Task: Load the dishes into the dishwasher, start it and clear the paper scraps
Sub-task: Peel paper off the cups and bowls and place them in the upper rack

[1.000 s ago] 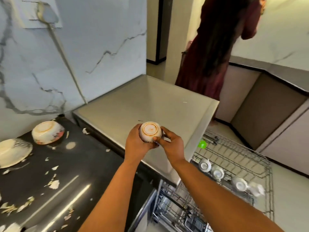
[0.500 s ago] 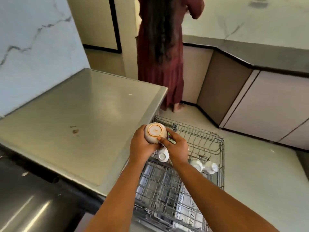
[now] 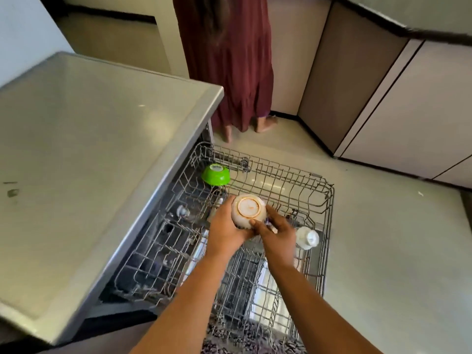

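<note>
A small white bowl with an orange ring on its base (image 3: 248, 209) is held upside down over the pulled-out wire rack (image 3: 293, 185) of the dishwasher. My left hand (image 3: 224, 229) grips its left side and my right hand (image 3: 277, 232) pinches its right edge. In the rack, a green bowl (image 3: 215, 174) lies upside down at the far left and a white cup (image 3: 307, 238) stands to the right of my hands. Other cups behind my hands are hidden.
The dishwasher's flat steel top (image 3: 89, 162) fills the left. A person in a dark red dress (image 3: 229, 67) stands barefoot just beyond the rack. Beige cabinets (image 3: 408, 106) line the right, with pale floor (image 3: 396, 251) beside the rack.
My view has swung right and down from the counter with scraps to the open rack. Both hands carried the bowl from above the dishwasher top to over the rack.
</note>
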